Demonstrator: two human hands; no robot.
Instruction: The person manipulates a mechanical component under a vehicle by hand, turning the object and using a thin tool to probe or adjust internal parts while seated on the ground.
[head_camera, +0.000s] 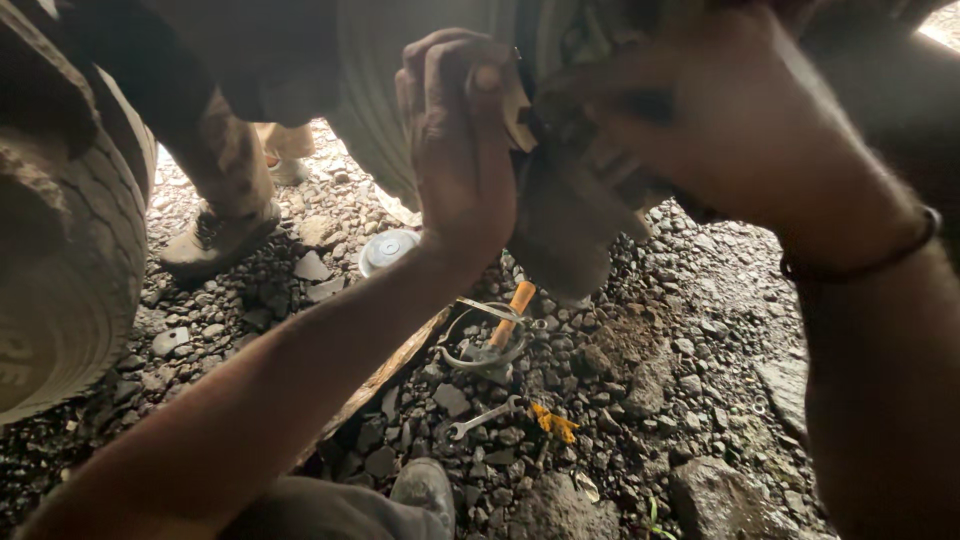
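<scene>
The left hand is raised, its fingers curled around a small pale piece pressed against a grimy metal part under the vehicle. The right hand is clamped on the same part from the other side. Below, on the gravel, an orange-handled tool, a spanner and a round cap are seen; a tyre is beside them.

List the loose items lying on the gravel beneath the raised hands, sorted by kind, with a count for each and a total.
Silver open-ended metal spanner: 1
Orange-handled tool: 1
Thin metal ring clamp: 1
Round pale metal cap: 1
Small yellow scrap: 1
Total: 5
</scene>
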